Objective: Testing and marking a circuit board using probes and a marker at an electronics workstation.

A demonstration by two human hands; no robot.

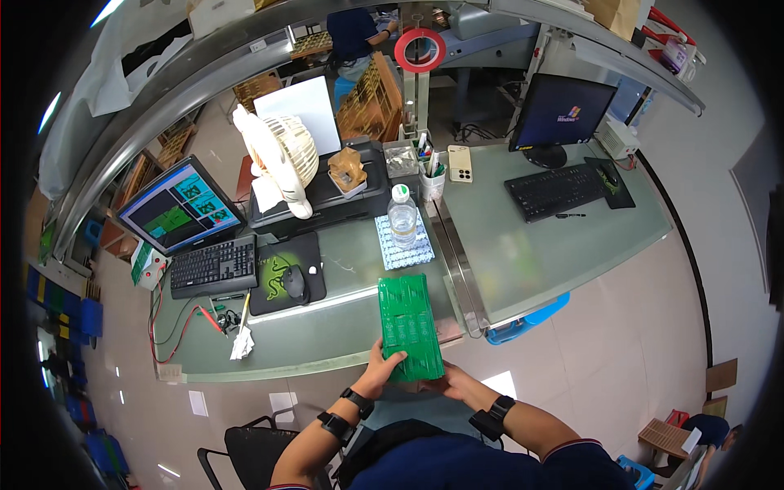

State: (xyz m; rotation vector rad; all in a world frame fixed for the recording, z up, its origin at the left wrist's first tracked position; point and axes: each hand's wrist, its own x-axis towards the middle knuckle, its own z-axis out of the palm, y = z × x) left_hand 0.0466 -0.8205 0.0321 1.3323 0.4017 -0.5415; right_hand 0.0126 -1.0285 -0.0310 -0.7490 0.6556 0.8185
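Observation:
A green stack of printed circuit boards [408,322] is held in front of me, tilted over the near edge of the glass-topped desk [351,351]. My left hand [382,367] grips its lower left side, the thumb lying across the top face. At the lower right corner my right hand [449,382] holds it from the side and below, most of its fingers hidden by the boards. Just past the boards, a clear water bottle [402,219] with a green and white cap stands on a blue-and-white patterned pad [425,251].
To the left are a monitor [180,208], a keyboard [214,268], a mouse [295,282] and red test leads [208,320]. A white fan [282,159] stands behind. Another monitor [563,114] and keyboard [555,192] occupy the right desk. A black chair [257,453] is at lower left.

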